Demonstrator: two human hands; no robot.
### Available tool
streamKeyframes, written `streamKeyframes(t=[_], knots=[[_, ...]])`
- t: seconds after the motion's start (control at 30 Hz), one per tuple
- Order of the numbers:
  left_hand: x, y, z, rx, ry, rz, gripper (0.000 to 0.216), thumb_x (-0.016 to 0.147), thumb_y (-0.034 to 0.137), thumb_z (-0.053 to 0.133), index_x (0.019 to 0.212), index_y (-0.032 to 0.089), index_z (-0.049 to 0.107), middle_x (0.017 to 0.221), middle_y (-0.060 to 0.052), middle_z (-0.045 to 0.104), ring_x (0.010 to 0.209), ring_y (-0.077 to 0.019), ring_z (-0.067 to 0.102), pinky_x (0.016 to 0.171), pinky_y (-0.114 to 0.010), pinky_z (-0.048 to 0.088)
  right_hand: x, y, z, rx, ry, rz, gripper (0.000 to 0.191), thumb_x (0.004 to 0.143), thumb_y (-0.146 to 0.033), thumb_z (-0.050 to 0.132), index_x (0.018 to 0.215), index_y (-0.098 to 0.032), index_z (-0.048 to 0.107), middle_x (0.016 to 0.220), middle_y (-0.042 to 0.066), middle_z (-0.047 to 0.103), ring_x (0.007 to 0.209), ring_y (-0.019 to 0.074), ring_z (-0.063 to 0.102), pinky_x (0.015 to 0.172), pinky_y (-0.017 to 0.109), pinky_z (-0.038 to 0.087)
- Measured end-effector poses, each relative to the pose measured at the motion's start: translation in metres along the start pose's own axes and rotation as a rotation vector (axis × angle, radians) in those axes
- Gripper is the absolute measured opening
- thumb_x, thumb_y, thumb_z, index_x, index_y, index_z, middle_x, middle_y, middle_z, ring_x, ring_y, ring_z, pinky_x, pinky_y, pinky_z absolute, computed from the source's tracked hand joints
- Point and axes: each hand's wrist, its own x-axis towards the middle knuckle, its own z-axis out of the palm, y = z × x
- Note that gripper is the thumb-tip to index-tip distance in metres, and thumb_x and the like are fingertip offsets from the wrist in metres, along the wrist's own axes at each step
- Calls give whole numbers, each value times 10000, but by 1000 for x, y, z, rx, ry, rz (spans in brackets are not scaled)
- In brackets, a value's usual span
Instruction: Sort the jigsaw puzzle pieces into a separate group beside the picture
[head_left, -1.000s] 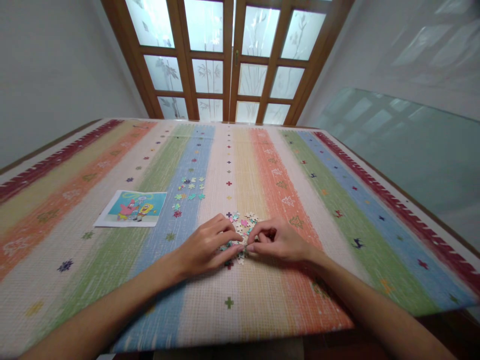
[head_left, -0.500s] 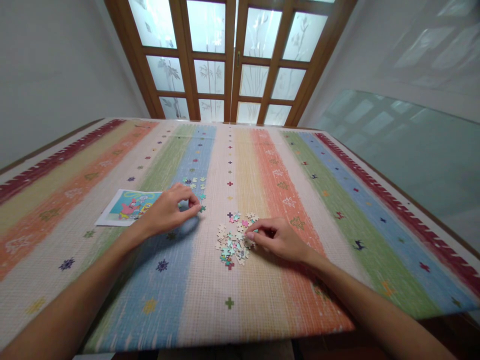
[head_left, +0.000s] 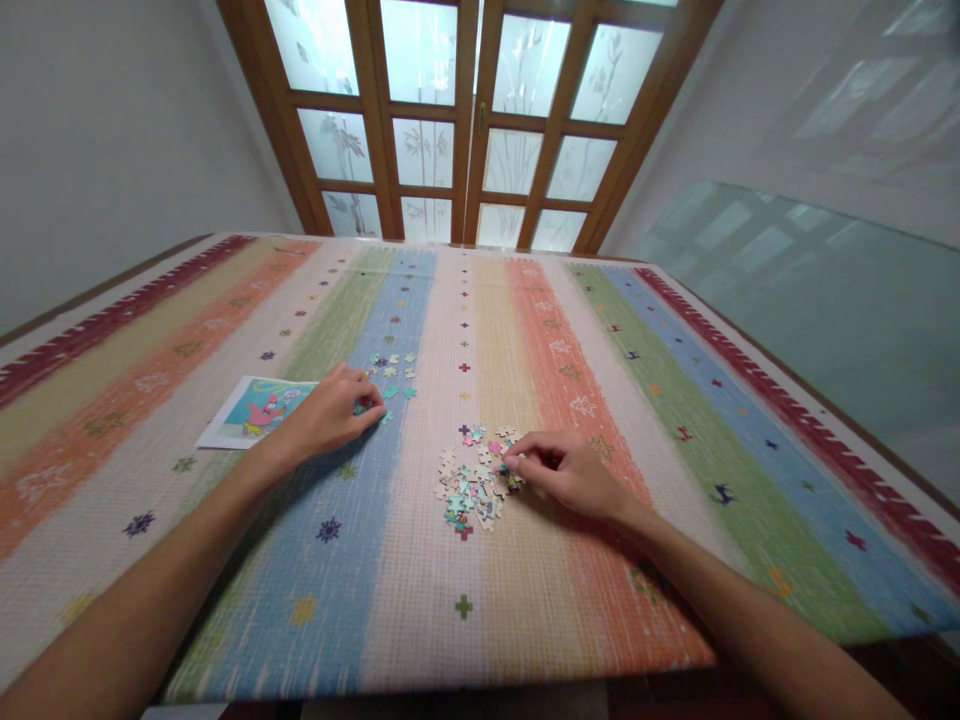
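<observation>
My left hand (head_left: 341,410) is over the blue stripe, thumb and fingers pinched on a small teal puzzle piece (head_left: 387,416). Just beyond it lie loose pale-green and teal puzzle pieces (head_left: 390,372), spaced apart in short rows. Part of the printed cartoon picture (head_left: 259,410) is covered by that hand and wrist. At the right edge of a heap of puzzle pieces (head_left: 469,485), my right hand (head_left: 566,472) has its thumb and index finger closed together. Whatever sits between those fingertips is too small to make out. Pinkish and dark pieces lie close to them.
A striped tablecloth (head_left: 420,600) with small printed motifs covers the table. Beyond the far edge stand wooden doors with frosted panes (head_left: 424,150). A glass panel (head_left: 810,290) leans by the wall on the right.
My left hand has shifted slightly left, and the teal piece by its fingertips has moved left with it. My right hand stays at the heap's edge with little movement.
</observation>
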Motion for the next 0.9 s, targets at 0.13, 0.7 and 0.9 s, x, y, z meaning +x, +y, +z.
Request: streamKeyframes(t=[0.13,0.7,0.9], knots=[[-1,2,-3,-32,-35,6,233,837,435,640,752,234,722,807,-72,667,855,-267,584,844,-429,468,0,-1,-3,-1,53,3,328,892,-449,615,836,-164,767,563,-1,563,505,106,416,504,285,300],[-1,20,1,-86,53,114,265,926,403,581,813,208,721,778,-49,639,817,-230,570,810,-392,459,-7,-7,12,-486,-69,-491,322,1023,-366,499,1137,-192,744,849,74,643,740,174,544,664,311,412],[-10,61,21,-196,-173,304,217,965,368,600,998,216,751,910,-57,640,909,-218,577,859,-374,460,-8,-10,24,-610,-92,-634,348,1045,-433,482,1212,-234,714,924,77,600,856,215,509,782,353,423]])
